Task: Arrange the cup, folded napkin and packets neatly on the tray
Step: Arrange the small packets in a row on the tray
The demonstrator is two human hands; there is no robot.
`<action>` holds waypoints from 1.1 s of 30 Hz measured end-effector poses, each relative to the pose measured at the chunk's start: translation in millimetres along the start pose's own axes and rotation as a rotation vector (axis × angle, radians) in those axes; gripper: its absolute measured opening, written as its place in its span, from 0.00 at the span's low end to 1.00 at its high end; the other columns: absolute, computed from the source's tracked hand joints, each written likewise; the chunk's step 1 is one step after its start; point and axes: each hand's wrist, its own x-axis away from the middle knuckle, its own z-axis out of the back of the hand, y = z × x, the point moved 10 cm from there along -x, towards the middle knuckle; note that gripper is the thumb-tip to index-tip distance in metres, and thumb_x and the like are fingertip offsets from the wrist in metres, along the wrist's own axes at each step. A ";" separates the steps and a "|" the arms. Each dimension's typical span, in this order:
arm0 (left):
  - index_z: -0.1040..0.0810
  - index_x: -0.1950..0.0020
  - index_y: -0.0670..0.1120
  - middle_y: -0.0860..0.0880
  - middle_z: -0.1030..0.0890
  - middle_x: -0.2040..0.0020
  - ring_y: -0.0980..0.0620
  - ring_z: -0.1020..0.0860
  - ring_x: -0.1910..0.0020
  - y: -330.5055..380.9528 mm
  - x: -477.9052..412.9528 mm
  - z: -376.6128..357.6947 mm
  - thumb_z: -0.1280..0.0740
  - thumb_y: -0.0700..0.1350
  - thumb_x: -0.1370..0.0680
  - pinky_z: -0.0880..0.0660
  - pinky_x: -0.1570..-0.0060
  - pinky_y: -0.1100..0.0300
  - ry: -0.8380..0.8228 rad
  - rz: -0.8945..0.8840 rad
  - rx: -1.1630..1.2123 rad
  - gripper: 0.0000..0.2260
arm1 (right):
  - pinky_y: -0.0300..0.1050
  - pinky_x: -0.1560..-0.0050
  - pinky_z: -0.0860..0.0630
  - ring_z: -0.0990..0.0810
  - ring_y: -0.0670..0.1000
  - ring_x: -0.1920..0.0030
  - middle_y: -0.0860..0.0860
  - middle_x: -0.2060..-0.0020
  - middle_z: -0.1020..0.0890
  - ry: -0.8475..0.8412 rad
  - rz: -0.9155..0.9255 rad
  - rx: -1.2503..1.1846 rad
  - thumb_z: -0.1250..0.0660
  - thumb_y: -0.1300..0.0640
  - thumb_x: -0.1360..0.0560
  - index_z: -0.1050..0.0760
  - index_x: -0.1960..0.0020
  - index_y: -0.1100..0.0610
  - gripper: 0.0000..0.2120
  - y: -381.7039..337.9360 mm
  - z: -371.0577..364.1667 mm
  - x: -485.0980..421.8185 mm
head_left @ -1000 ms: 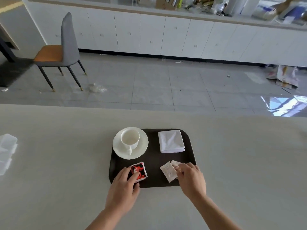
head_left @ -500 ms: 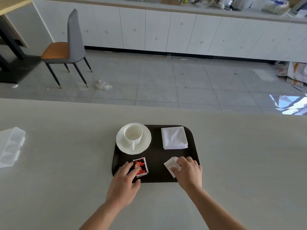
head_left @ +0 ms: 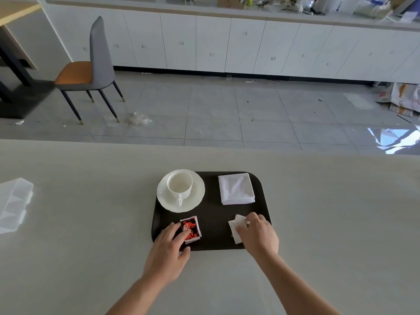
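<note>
A dark tray (head_left: 213, 214) lies on the pale counter. On its far left stands a white cup (head_left: 179, 185) on a white saucer (head_left: 197, 194), handle toward me. A folded white napkin (head_left: 236, 188) lies at the far right. Near the front left are red and black packets (head_left: 192, 227); my left hand (head_left: 169, 253) rests its fingertips on their left side. At the front right lie pale packets (head_left: 236, 226), partly covered by my right hand (head_left: 259, 237), whose fingers press on them.
A clear plastic compartment box (head_left: 13, 203) sits at the counter's left edge. Beyond the counter's far edge are a tiled floor, a grey chair (head_left: 91, 64) with an orange seat and white cabinets.
The view has tilted up a little. My right hand has slid over the pale packets, drawing them together. My left hand stays against the red and black packets.
</note>
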 end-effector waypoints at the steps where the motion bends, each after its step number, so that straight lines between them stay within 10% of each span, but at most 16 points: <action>1: 0.24 0.32 0.50 0.48 0.29 0.29 0.47 0.35 0.26 -0.5 -0.2 -0.4 0.32 0.48 0.24 0.35 0.30 0.53 -0.007 0.005 -0.002 0.20 | 0.46 0.58 0.27 0.23 0.52 0.48 0.47 0.50 0.23 -0.005 0.001 -0.012 0.36 0.45 0.23 0.27 0.46 0.51 0.12 -0.8 -1.7 0.1; 11: 0.20 0.39 0.47 0.52 0.20 0.44 0.50 0.25 0.41 1.1 -14.6 13.6 0.32 0.44 0.25 0.31 0.42 0.60 0.103 0.171 0.157 0.15 | 0.45 0.55 0.28 0.23 0.54 0.48 0.49 0.50 0.25 -0.080 -0.008 -0.075 0.33 0.47 0.23 0.26 0.38 0.52 0.17 4.7 -9.7 -6.5; 21: 0.23 0.33 0.48 0.52 0.26 0.33 0.50 0.30 0.40 14.0 -11.2 -3.8 0.33 0.45 0.25 0.31 0.37 0.58 0.031 0.169 0.118 0.19 | 0.47 0.56 0.22 0.21 0.52 0.50 0.50 0.46 0.22 -0.074 0.106 -0.157 0.33 0.51 0.23 0.26 0.34 0.51 0.18 -23.8 -19.6 -0.8; 33: 0.21 0.41 0.46 0.53 0.27 0.51 0.54 0.26 0.53 13.8 -16.2 -1.8 0.33 0.41 0.26 0.31 0.55 0.64 0.057 0.294 0.218 0.13 | 0.41 0.69 0.34 0.25 0.49 0.59 0.48 0.51 0.19 -0.067 0.146 -0.060 0.33 0.48 0.24 0.24 0.44 0.51 0.11 -33.2 -22.1 7.1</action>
